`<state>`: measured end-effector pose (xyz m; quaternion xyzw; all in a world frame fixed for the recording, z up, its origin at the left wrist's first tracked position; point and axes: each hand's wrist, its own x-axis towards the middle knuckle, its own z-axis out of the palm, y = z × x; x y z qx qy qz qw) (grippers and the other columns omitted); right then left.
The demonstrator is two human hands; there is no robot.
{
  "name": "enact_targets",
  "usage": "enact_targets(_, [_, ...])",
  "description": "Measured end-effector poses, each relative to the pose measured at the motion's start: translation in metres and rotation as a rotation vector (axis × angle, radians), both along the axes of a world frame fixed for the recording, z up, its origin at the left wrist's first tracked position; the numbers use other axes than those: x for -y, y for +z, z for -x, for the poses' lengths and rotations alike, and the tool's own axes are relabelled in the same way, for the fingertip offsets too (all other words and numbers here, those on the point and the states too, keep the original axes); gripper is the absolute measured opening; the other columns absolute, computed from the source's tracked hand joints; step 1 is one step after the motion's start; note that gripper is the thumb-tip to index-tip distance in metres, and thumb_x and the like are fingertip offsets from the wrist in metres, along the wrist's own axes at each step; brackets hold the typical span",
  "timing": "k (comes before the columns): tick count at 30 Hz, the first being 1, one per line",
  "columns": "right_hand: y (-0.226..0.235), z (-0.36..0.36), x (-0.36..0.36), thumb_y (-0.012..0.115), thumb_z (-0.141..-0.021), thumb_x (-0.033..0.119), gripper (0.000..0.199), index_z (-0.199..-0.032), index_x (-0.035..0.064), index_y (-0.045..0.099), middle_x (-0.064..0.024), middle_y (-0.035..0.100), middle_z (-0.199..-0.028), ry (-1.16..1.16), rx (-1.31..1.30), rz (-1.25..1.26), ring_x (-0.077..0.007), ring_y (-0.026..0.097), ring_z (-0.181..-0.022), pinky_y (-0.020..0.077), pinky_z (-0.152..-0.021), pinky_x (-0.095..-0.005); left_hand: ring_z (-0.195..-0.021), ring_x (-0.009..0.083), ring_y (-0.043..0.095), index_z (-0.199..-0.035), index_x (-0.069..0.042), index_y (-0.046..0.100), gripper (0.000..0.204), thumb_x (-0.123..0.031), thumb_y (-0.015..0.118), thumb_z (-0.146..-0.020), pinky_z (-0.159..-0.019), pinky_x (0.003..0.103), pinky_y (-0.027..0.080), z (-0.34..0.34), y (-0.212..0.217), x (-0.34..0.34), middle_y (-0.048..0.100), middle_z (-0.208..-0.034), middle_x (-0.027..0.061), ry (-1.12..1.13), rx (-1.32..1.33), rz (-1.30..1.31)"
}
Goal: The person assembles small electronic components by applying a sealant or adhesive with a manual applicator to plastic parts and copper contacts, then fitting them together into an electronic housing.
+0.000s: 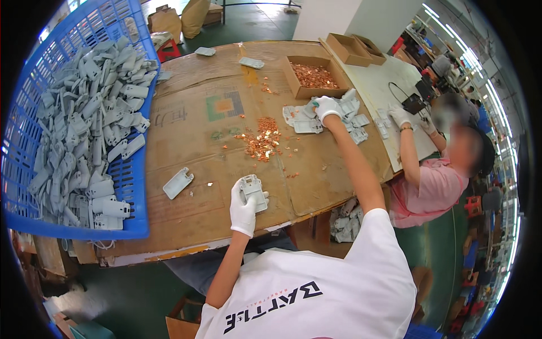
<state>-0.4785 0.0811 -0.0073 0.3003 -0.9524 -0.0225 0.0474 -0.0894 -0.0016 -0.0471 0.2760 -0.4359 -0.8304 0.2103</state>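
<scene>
My left hand (244, 212), in a white glove, is wrapped round a light grey plastic housing (250, 185) with its hollow side up, near the front edge of the table. My right arm stretches far out to the right. At its end my gloved right hand (327, 108) has its fingers closed on the edge of another grey housing (309, 109), over a group of housings (307, 126). Part of that grip is hidden by the glove. Between my hands lies a loose heap of small copper-coloured metal pieces (263, 138).
A blue plastic basket (144, 192) full of grey housings stands at the left. A single housing (178, 183) lies beside it. A cardboard box (293, 85) holds more copper pieces behind my right hand. At the right, a co-worker in pink (429, 192) works with gloved hands at a white table (367, 85).
</scene>
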Motion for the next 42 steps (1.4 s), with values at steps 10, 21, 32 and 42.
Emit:
enact_targets(10, [-0.003,0.011,0.024,0.060,-0.080,0.018,0.023,-0.098,0.0074,0.070,-0.0200,0.065,-0.105,0.039,0.071,-0.115,-0.0355,0.063,-0.098,0.0520,-0.083,-0.0456,-0.098,0.0280,0.063,-0.143,-0.010,0.028,0.070,0.013,0.040,-0.078,-0.080,0.038,0.057,-0.003,-0.004,0.003,0.052,-0.124,0.0168,-0.047,-0.091,0.034])
enact_targets(21, [0.043,-0.179,0.016,0.061,-0.074,0.004,0.024,-0.098,0.0068,0.061,-0.0123,0.066,-0.088,0.535,0.347,0.701,-0.0275,0.066,-0.087,0.0513,-0.076,-0.0360,-0.109,0.0218,0.061,-0.136,-0.008,0.044,0.063,0.007,0.053,-0.075,-0.094,0.031,0.047,-0.004,-0.022,0.001,0.060,-0.121,0.0131,0.058,0.113,0.282])
enact_targets(32, [-0.008,-0.294,0.015,0.065,-0.076,0.000,0.017,-0.090,0.0080,0.059,-0.0097,0.061,-0.088,0.505,0.404,0.595,-0.0270,0.063,-0.078,0.0505,-0.066,-0.0334,-0.108,0.0144,0.057,-0.124,-0.002,0.050,0.047,0.007,0.057,-0.079,-0.094,0.028,0.045,0.004,-0.014,-0.004,0.060,-0.115,0.0079,0.103,0.273,0.451])
enact_targets(42, [-0.002,-0.281,0.017,0.068,-0.074,0.001,0.030,-0.100,0.0042,0.054,-0.0118,0.061,-0.085,0.397,0.725,0.594,-0.0219,0.061,-0.080,0.0484,-0.074,-0.0308,-0.095,0.0213,0.066,-0.121,-0.007,0.049,0.041,-0.006,0.059,-0.081,-0.084,0.033,0.050,-0.011,-0.012,-0.003,0.066,-0.100,0.0111,0.117,0.132,0.538])
